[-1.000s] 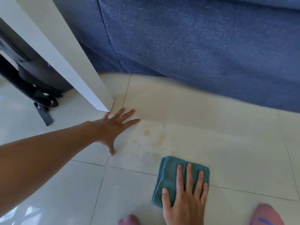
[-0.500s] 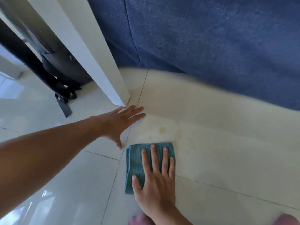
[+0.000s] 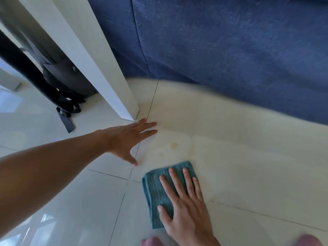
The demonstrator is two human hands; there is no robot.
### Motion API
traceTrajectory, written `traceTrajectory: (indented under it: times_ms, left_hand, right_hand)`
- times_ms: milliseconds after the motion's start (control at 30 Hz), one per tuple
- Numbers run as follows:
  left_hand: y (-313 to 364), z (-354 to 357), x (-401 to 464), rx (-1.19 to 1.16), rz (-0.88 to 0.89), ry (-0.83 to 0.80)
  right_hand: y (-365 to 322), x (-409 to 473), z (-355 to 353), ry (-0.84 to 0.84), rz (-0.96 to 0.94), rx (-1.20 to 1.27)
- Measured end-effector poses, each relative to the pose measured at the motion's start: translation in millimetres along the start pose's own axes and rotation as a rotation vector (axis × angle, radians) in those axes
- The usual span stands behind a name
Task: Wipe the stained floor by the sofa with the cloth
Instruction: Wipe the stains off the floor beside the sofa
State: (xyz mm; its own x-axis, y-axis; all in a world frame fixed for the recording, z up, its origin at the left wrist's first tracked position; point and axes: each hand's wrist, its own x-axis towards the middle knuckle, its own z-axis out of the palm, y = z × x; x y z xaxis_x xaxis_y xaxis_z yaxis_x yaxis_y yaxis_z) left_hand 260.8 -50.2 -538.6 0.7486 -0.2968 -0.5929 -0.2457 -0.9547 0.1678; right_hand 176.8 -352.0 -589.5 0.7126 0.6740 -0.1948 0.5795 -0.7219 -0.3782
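Note:
A folded teal cloth lies flat on the pale tiled floor. My right hand presses down on it with fingers spread. Just beyond the cloth, yellowish stains mark the tile in front of the blue sofa. My left hand rests flat on the floor to the left of the stains, fingers apart, holding nothing.
A white furniture leg stands at the left, its foot close to my left fingertips. A black bag with straps lies behind it. My knees show at the bottom edge.
The cloth under my right hand slid left from a second ago, then shifted slightly right and back. My left hand stayed planted on the floor.

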Motion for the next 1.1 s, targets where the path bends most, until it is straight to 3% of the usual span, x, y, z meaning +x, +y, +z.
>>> traceTrajectory:
  times_ms: [167, 333, 1100]
  left_hand:
    - [3.8, 1.7, 4.5, 0.005, -0.009, -0.002]
    - [3.6, 1.0, 3.6, -0.030, -0.033, 0.005]
    - [-7.2, 32.1, -36.2, 0.026, -0.172, 0.013]
  right_hand:
    - [66.3, -26.1, -13.8, 0.130, 0.314, -0.068]
    - [73.5, 5.5, -22.8, 0.134, 0.491, -0.086]
    - [3.3, 105.3, -21.7, 0.044, 0.152, -0.083]
